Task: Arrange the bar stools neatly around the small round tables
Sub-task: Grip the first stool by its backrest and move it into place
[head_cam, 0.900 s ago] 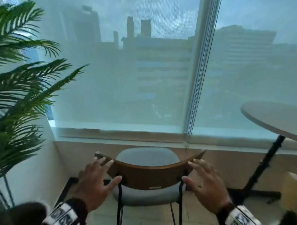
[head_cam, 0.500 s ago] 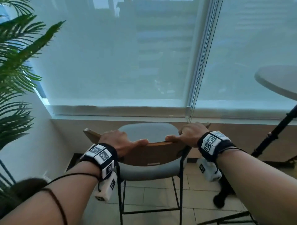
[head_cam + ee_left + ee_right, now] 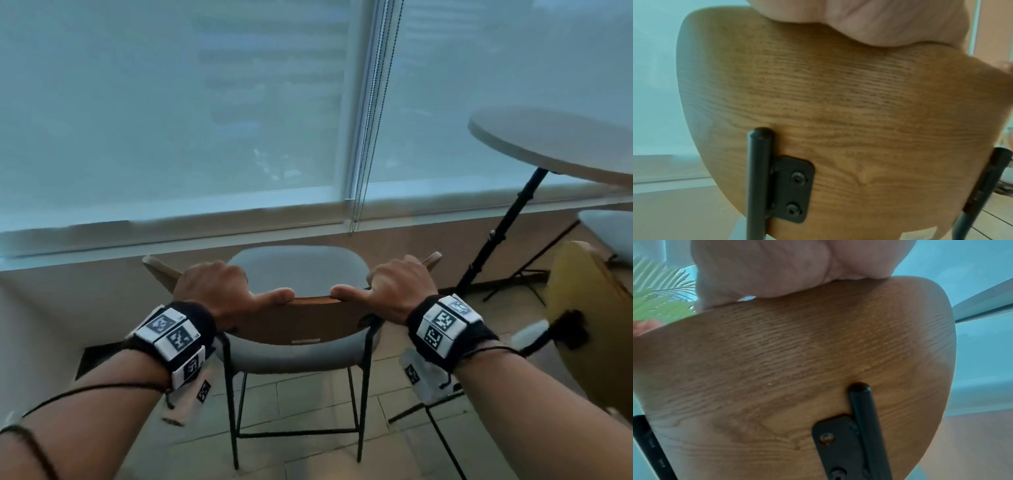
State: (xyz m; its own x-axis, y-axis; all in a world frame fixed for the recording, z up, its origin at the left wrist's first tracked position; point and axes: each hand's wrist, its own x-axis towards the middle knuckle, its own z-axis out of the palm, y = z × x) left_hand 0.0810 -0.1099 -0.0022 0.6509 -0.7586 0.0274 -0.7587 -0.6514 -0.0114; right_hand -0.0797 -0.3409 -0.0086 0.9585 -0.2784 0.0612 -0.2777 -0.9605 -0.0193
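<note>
Left hand (image 3: 214, 289) and right hand (image 3: 399, 289) grip stool backrest (image 3: 305, 318) (thumbs inward).

Both forearms reach forward, each wrist wrapped in a black band with printed markers. The left hand (image 3: 219, 291) and right hand (image 3: 394, 287) are curled over a wooden backrest (image 3: 301, 318), thumbs pointing inward along its top edge.

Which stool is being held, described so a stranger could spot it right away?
Look along the big shaded window, left of the round table. Below the sill stands a bar stool with grey seat and black legs. Unlike the yellow-backed stool at right, its brown wooden backrest is gripped by the left hand and right hand.
</note>
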